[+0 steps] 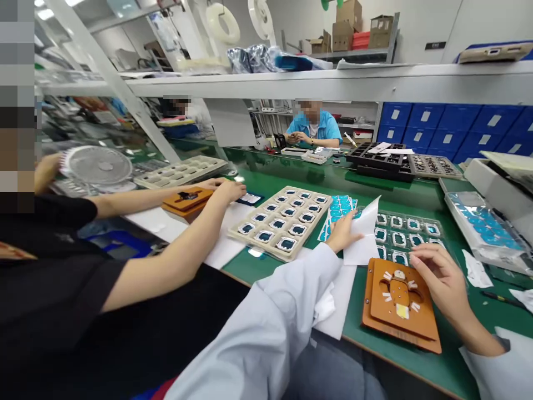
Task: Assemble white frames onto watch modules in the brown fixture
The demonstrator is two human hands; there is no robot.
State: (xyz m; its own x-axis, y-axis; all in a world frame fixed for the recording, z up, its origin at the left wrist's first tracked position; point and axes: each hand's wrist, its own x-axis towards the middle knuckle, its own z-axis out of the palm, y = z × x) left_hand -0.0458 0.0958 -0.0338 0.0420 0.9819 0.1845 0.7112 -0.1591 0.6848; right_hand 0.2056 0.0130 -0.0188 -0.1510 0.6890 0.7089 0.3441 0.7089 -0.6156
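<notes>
My left hand (343, 232) is closed on the edge of a white sheet of paper (364, 236), which stands up with its top corner curled. Behind it lies a sheet of blue stickers (342, 206). My right hand (447, 280) hangs over the near edge of a clear plastic tray (447, 233) of white-rimmed square parts. Its thumb and fingertips come together in a pinch; whatever is between them is too small to make out. Just below its fingers, an orange fixture (378, 322) with a shaped recess and small white tabs rests on the green bench.
A beige tray (233, 233) holding several dark square parts stands left of my hands. Beside me, a co-worker's arms (179, 266) reach over another orange fixture (187, 203). A white box (485, 222) with blue stickers is at the right. Another person (312, 130) sits across the bench.
</notes>
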